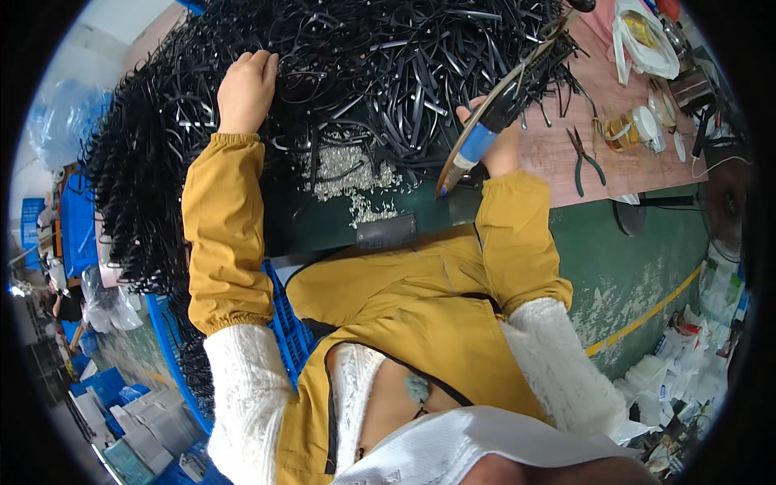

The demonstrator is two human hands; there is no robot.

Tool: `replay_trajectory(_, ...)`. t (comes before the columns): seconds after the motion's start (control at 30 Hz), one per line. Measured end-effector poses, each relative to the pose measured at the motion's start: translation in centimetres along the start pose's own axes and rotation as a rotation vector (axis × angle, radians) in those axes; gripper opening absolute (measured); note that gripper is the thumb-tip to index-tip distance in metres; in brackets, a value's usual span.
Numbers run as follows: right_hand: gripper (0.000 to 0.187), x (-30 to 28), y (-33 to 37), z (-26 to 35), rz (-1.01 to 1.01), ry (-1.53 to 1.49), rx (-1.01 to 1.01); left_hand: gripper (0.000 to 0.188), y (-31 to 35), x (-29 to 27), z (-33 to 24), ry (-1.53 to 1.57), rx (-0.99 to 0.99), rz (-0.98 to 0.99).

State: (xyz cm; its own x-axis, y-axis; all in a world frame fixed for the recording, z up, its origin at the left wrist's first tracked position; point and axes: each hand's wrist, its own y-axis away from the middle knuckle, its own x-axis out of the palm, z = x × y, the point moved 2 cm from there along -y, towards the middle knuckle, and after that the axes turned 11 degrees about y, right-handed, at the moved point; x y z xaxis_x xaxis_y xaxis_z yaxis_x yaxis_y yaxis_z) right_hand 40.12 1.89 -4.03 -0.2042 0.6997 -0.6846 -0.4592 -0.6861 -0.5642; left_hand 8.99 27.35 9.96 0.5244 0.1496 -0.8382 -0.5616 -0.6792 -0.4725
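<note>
My left hand (246,92) rests at the edge of a large heap of thin, glossy black strips (412,77), some with curved ends like eyeglass arms. Its fingers are curled together, their tips turned away into the heap, so what they pinch is hidden. On the right, my right hand (503,152) is partly covered by a blue and black cylindrical tool (485,137), which slants down towards me. A few fingertips show beyond the tool; whether they grip it is hidden. Between my hands lies a pile of tiny silver metal pieces (347,170) on a dark surface.
Green-handled pliers (584,162) lie on the pinkish tabletop (558,153) at right, near a lidded jar of amber liquid (622,132) and a white plastic bag (647,40). A small dark block (386,230) sits at the near edge. Blue crates (77,226) stand at left.
</note>
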Motion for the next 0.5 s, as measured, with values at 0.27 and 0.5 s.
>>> replay_trajectory(0.27, 0.029, 1.6, 0.7, -1.7, 0.142, -0.156, 0.207, 0.056, 3.9, -1.4, 1.0, 0.144, -0.287, 0.092)
replay_trajectory(0.5, 0.051, -2.5, -0.3, -3.0, 0.275, -0.564, 0.168, 0.019, 7.6, -4.2, 3.9, 1.112, -0.418, -0.278)
